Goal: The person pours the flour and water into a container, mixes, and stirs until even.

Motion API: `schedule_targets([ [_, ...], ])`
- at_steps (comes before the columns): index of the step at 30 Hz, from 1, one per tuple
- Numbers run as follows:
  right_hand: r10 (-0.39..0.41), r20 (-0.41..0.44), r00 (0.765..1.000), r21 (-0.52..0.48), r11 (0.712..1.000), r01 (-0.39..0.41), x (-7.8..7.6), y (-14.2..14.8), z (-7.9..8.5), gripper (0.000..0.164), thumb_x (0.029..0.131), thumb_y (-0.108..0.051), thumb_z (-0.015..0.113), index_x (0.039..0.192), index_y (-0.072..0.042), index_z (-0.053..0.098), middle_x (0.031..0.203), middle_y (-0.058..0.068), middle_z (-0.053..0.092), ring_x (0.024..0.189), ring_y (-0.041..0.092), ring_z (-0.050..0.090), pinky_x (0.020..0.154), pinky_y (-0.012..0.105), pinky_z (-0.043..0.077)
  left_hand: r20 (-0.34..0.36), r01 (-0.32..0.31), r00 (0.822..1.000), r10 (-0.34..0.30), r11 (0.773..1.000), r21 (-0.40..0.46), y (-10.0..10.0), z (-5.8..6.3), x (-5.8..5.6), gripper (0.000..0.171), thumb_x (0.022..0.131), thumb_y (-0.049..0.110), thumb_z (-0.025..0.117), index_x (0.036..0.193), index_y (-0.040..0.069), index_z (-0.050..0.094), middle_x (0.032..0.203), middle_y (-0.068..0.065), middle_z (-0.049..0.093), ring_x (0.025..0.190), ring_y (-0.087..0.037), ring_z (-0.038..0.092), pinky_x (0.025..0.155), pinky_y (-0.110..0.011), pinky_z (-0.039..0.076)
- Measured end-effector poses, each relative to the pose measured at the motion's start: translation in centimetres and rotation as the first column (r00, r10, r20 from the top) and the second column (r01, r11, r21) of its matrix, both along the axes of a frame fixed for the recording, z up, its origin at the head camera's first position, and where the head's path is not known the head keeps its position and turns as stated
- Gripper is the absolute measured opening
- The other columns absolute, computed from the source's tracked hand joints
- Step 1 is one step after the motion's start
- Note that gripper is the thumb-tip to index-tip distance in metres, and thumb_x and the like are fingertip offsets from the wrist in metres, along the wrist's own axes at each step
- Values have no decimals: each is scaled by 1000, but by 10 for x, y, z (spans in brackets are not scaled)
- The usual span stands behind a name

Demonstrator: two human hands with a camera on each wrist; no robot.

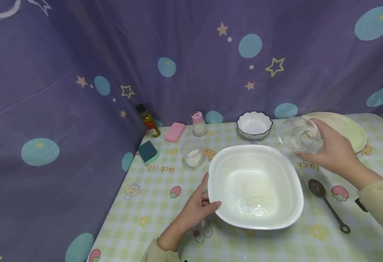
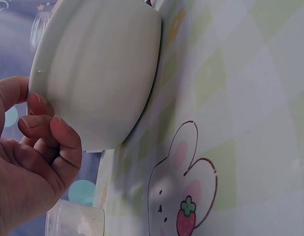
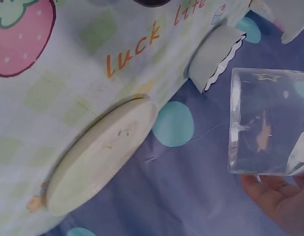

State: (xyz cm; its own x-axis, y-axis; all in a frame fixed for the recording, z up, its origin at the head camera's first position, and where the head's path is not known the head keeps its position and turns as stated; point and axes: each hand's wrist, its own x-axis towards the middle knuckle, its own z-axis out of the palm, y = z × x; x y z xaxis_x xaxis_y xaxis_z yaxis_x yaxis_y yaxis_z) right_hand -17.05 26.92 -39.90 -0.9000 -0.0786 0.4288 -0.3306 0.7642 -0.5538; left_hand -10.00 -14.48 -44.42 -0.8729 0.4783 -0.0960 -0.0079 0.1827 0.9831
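Note:
A large white basin (image 1: 222,160) stands in the middle of the table, with a patch of white powder (image 1: 257,191) and wet-looking shine on its floor. At its left side my left hand (image 1: 194,205) holds the rim, thumb over the edge and fingers curled against the outer wall, as the left wrist view also shows. My right hand (image 1: 334,145) grips a clear cup (image 1: 297,136) above the table, just beyond the basin's right far corner. Seen from the right wrist, the cup's wall (image 3: 264,123) is transparent and my fingers (image 3: 269,194) wrap its side.
Behind the basin stand a clear cup of white powder (image 1: 194,156), a pink-topped shaker (image 1: 198,125) and a scalloped bowl (image 1: 254,125). Oil bottle (image 1: 150,122), pink sponge (image 1: 175,132) and green sponge (image 1: 148,152) sit far left. At right lie a slotted spoon (image 1: 329,205) and plate (image 1: 352,131).

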Motion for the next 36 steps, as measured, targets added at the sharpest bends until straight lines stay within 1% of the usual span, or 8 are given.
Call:
schedule_targets([
  [5,25,-61,998,67,998,-21,4,-6,4,98,50,-17,95,137,-11,49,122,15,59,106,38,54,76,59,41,2,0,1000,0,1000,-1,0,0,0,93,93,11,66,158,18,-2,107,-30,66,76,-17,69,73,-27,55],
  [8,36,-75,997,100,995,-29,7,-10,6,97,49,-16,94,135,-12,51,120,15,59,105,37,55,75,58,42,2,-1,1000,1,1000,-2,0,1,0,94,93,12,66,158,18,-2,106,-30,66,76,-17,69,72,-26,55],
  [13,42,-83,996,146,989,-29,12,-14,6,93,48,-16,94,132,-11,52,117,14,60,104,35,55,73,58,45,11,-10,1000,10,1000,-2,1,0,-1,94,93,12,66,158,19,-1,106,-29,66,75,-16,69,70,-23,54],
  [18,72,-107,992,160,986,-54,12,-16,2,92,48,-16,94,130,-10,53,116,13,61,105,34,55,76,56,45,14,-17,1000,17,1000,-8,1,-1,-1,94,93,12,67,158,20,0,103,-29,67,73,-15,68,68,-21,53],
  [25,98,-122,988,223,972,-69,16,-20,-2,99,46,-15,93,134,-9,49,123,17,57,109,36,52,79,57,45,10,-17,1000,17,1000,-4,1,0,0,93,93,12,66,158,20,0,103,-29,67,73,-15,68,68,-21,52],
  [30,123,-151,981,255,964,-81,17,-22,-3,98,45,-15,93,133,-10,50,126,15,56,114,36,51,84,55,44,15,-21,1000,21,1000,-10,1,0,-1,94,93,12,67,158,21,0,104,-28,67,73,-15,68,68,-21,52],
  [36,145,-184,972,284,955,-88,18,-25,-2,97,44,-14,92,131,-11,50,124,16,56,115,37,50,88,55,43,10,-17,1000,17,1000,-8,1,-1,0,94,93,12,66,158,20,-1,103,-28,67,73,-15,68,68,-21,52],
])
